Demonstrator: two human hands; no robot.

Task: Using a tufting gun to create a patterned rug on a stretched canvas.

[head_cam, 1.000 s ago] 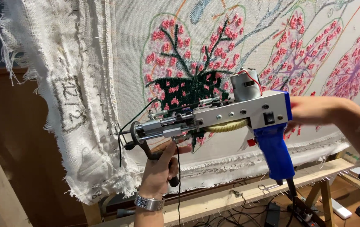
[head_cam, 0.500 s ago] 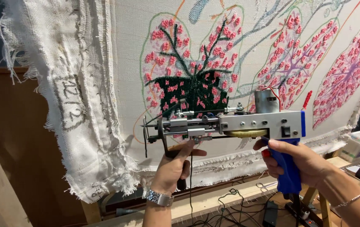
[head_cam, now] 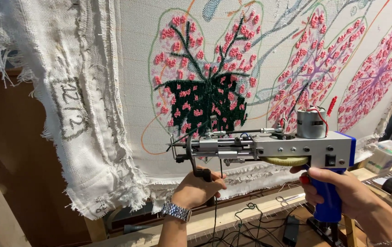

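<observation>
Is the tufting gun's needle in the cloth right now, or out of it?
Out. The tufting gun is held side-on before the cloth, its tip pointing left along it, by the left hand and right hand.

I see one hand-drawn label: a dark rectangular outline with dark marks inside [head_cam: 69, 109], inked on the frayed off-white cloth edge [head_cam: 81, 137], tilted, left of the tufted green and pink leaf panel. To the far right of that cloth edge, low at the picture's side, sits a small clear plastic box [head_cam: 387, 153] with colourful contents; its details are too small to tell. No screens or signs are visible to me.
</observation>
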